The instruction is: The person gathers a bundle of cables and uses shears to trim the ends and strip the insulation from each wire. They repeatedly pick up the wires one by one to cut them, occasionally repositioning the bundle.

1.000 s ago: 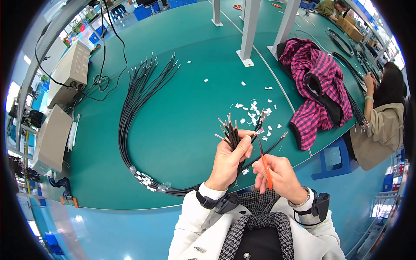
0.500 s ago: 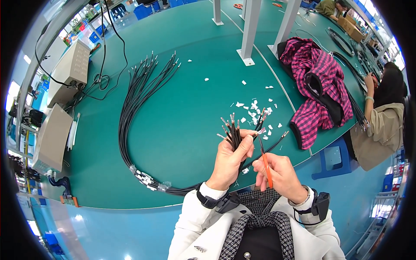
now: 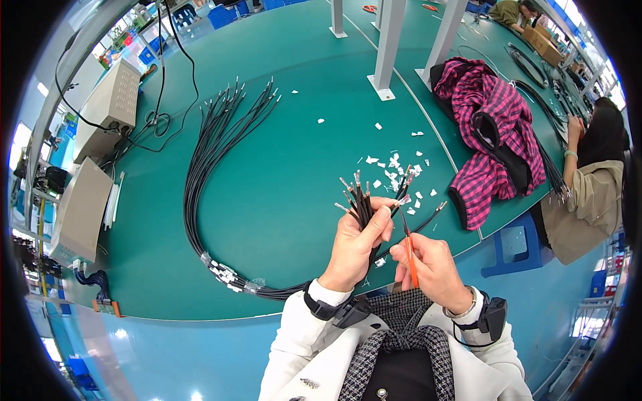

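My left hand is closed around a bunch of black cables, their stripped ends fanning up above the fingers. One cable end with a whitish, frayed-looking wrap sticks out to the right past the thumb. Gripped in my right hand is a pair of orange-handled scissors, its dark tip pointing up close to that cable end. Whether the blades touch it is too small to tell. A separate cable end lies just beyond my right hand. The bundle curves left across the table, with white labels near its bend.
Small white scraps lie scattered on the green table beyond my hands. A pink-and-black checked garment rests to the right, near grey posts. Beige metal boxes stand at left. A co-worker sits right, beside a blue stool.
The scissors and my right hand have shifted only very slightly beside the cable end. My left hand keeps its hold on the cables, and the view has moved a little.
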`<state>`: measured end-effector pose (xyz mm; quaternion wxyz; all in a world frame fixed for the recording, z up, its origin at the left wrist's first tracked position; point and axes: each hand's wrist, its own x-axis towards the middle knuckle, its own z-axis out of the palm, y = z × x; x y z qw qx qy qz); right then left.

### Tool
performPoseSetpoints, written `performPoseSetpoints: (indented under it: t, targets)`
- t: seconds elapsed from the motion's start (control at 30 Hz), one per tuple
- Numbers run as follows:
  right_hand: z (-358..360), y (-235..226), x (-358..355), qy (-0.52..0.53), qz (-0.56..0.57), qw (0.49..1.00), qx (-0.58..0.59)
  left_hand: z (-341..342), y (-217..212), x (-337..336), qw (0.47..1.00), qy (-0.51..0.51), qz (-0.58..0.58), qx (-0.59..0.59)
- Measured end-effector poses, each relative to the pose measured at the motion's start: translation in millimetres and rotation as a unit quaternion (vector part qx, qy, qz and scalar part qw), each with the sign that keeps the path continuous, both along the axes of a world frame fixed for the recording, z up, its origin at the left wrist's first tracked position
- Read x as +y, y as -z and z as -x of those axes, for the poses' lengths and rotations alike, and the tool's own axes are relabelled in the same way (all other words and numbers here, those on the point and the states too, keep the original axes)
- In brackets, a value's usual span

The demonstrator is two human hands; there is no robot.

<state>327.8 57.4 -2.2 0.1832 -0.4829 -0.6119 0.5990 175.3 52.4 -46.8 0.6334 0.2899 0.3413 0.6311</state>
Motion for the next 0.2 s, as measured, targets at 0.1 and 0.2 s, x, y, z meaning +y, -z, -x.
performPoseSetpoints:
  t: [0.1, 0.2]
  targets:
    - [0.4, -0.7, -0.1, 0.002, -0.010, 1.000, -0.008, -0.1, 0.0, -0.2, 1.000, -0.002, 0.001, 0.000]
    - [1.4, -1.9, 0.7, 0.002, -0.016, 1.000, -0.006, 0.3, -0.5, -0.4, 1.000, 0.001, 0.009, 0.003]
